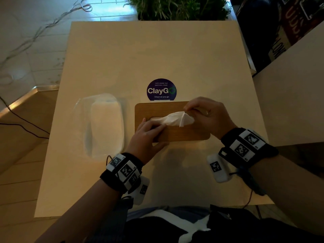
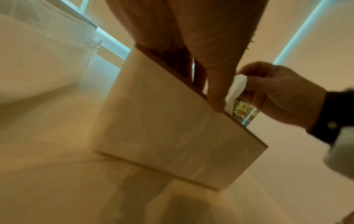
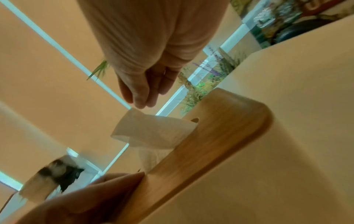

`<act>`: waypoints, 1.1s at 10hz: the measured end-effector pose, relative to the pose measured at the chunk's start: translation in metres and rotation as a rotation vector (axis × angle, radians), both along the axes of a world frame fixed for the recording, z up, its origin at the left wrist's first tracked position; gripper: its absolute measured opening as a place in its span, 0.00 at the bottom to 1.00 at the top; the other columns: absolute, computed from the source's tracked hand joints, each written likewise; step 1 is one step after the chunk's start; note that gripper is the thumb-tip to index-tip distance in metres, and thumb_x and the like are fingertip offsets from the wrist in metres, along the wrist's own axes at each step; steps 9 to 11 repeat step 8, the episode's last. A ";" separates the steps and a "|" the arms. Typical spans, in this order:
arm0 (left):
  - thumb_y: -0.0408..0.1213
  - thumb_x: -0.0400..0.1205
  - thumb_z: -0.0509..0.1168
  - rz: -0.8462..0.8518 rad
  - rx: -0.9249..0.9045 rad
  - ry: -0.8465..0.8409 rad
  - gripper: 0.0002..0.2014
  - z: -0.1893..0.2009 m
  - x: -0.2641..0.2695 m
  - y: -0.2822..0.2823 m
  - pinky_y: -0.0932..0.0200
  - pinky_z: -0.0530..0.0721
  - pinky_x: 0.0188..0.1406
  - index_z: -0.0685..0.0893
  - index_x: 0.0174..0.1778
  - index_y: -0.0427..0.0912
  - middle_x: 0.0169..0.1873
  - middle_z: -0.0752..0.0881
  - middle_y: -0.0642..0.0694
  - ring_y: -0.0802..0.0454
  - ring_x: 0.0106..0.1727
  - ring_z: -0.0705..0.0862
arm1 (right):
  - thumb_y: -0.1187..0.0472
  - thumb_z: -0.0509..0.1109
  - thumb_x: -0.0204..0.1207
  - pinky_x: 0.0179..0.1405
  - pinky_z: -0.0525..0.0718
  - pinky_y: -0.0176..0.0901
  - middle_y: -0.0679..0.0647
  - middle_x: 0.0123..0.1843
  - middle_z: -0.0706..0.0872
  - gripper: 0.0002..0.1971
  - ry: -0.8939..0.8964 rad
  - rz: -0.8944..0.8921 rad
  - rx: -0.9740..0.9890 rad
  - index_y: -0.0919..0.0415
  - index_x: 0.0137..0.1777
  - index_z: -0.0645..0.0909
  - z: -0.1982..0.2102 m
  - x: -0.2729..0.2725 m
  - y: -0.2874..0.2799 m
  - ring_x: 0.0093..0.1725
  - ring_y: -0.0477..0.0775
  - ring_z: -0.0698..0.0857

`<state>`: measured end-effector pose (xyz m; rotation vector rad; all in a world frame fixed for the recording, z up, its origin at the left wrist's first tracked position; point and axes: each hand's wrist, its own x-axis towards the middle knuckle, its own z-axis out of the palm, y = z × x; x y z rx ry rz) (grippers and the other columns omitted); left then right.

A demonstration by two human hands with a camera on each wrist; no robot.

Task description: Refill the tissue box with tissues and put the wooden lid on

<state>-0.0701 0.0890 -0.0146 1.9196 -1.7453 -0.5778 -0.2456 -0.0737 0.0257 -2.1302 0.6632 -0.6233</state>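
Observation:
The tissue box stands in the middle of the table with the wooden lid lying on top of it. A white tissue sticks up out of the lid's slot. My left hand lies on the lid's left half, fingers straight and pressing down beside the slot, thumb against the front edge. My right hand is over the lid's right half and pinches the tissue's upper end between thumb and fingertips. The left wrist view shows the tissue held in the right hand. What is inside the box is hidden.
A clear plastic pack of tissues lies left of the box. Behind the box is a round blue ClayGo sticker on the beige table. A green plant stands past the far edge, and a white counter rises at the right.

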 end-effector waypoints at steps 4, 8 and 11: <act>0.39 0.87 0.48 0.730 0.097 0.887 0.20 -0.012 0.005 -0.004 0.50 0.73 0.69 0.70 0.75 0.45 0.67 0.78 0.42 0.48 0.68 0.75 | 0.56 0.50 0.87 0.55 0.76 0.20 0.52 0.71 0.75 0.22 0.075 -0.454 0.706 0.56 0.80 0.60 -0.051 -0.034 0.048 0.63 0.43 0.78; 0.40 0.86 0.51 0.760 0.135 0.873 0.18 -0.016 0.013 -0.002 0.44 0.68 0.75 0.71 0.73 0.47 0.72 0.75 0.42 0.48 0.72 0.72 | 0.41 0.51 0.83 0.81 0.63 0.54 0.50 0.84 0.59 0.30 0.044 -0.579 0.816 0.45 0.82 0.49 -0.049 -0.048 0.045 0.80 0.51 0.64; 0.40 0.86 0.51 0.760 0.135 0.873 0.18 -0.016 0.013 -0.002 0.44 0.68 0.75 0.71 0.73 0.47 0.72 0.75 0.42 0.48 0.72 0.72 | 0.41 0.51 0.83 0.81 0.63 0.54 0.50 0.84 0.59 0.30 0.044 -0.579 0.816 0.45 0.82 0.49 -0.049 -0.048 0.045 0.80 0.51 0.64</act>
